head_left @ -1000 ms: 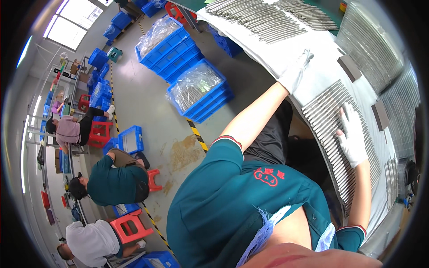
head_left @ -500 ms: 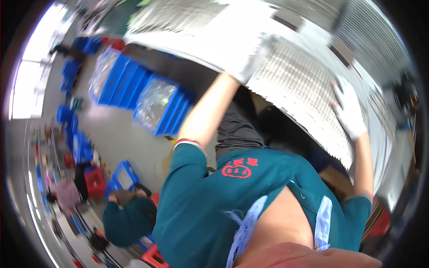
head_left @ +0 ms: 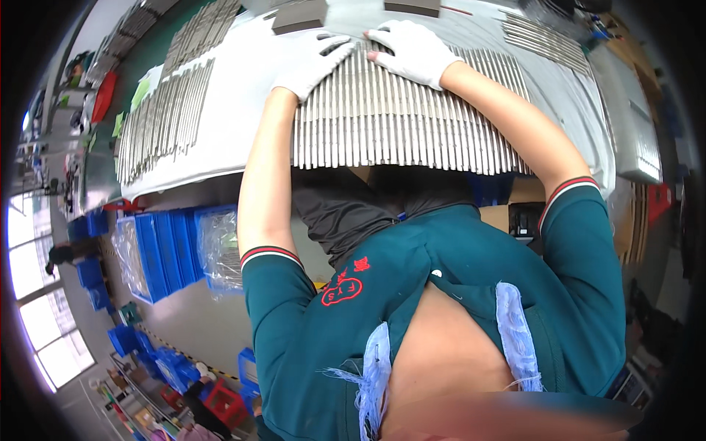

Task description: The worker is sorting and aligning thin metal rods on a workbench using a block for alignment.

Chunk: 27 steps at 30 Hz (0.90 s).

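Note:
A wide row of slim silvery metal rods (head_left: pixel 412 132) lies side by side on a white-covered table, their near ends along the table edge. My left hand (head_left: pixel 312 70), in a white glove, rests at the row's left far corner with its fingers stretched out and apart. Close by on the right, my right hand (head_left: pixel 415 55) lies over the far ends of the rods. Its glove leaves some fingertips bare, and its thumb and forefinger are apart. Neither hand visibly holds anything.
More rods lie at the left (head_left: pixel 165 121) and far right (head_left: pixel 548 44). A grey-brown block (head_left: pixel 300 16) and a second block (head_left: pixel 412 7) sit beyond my hands. Stacked blue crates (head_left: pixel 169 253) stand on the floor at left, beside plastic-wrapped goods (head_left: pixel 219 246).
The view has turned, bringing the row square in front of me. My hands, wide apart before at the row's two sides, are now close together at its far edge.

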Each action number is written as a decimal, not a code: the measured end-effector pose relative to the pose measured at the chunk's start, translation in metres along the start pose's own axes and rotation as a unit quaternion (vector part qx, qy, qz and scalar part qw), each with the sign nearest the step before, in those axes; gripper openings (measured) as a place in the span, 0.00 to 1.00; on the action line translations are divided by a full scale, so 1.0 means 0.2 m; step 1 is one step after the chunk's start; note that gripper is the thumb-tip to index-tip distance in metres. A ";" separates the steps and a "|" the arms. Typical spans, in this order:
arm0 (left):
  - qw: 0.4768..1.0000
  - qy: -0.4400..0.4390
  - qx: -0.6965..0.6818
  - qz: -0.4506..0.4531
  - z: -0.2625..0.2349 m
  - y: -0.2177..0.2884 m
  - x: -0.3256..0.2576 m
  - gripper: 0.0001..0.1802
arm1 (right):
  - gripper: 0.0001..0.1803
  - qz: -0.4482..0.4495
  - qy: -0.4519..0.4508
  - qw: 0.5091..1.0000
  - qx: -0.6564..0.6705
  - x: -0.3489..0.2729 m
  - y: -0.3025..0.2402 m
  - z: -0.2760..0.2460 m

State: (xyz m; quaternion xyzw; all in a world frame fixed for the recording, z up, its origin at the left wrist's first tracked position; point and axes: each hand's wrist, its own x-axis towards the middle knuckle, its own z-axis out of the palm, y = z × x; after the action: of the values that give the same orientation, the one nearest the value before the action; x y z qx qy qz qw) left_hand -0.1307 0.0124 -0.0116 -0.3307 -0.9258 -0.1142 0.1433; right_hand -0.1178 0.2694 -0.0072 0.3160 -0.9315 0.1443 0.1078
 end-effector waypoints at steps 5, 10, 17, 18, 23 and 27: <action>1.000 -0.027 0.000 0.005 0.01 -0.02 0.00 0.20 | 0.31 0.049 0.028 0.997 -0.046 -0.01 -0.02 -0.01; 0.997 -0.021 -0.053 -0.042 0.02 -0.02 0.02 0.21 | 0.28 0.031 0.086 0.995 0.026 -0.02 -0.07 0.01; 0.999 -0.003 -0.037 -0.028 -0.04 0.09 -0.03 0.22 | 0.24 0.011 0.118 0.989 0.087 -0.08 -0.16 -0.02; 0.999 0.006 -0.036 -0.026 -0.05 0.11 -0.05 0.22 | 0.24 0.006 0.131 0.990 0.045 -0.10 -0.18 -0.03; 0.998 0.017 -0.049 -0.040 -0.07 0.18 -0.13 0.21 | 0.29 0.093 0.015 0.995 -0.043 -0.13 -0.23 -0.01; 0.994 0.010 -0.101 -0.051 -0.10 0.16 -0.18 0.22 | 0.34 0.055 -0.002 0.998 -0.006 -0.14 -0.19 0.01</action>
State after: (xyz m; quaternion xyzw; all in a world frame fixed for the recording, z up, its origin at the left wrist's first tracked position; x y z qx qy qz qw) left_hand -0.0798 0.0087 -0.0027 -0.2944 -0.9239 -0.2171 0.1124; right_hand -0.0733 0.2558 -0.0102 0.2642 -0.9484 0.1440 0.0999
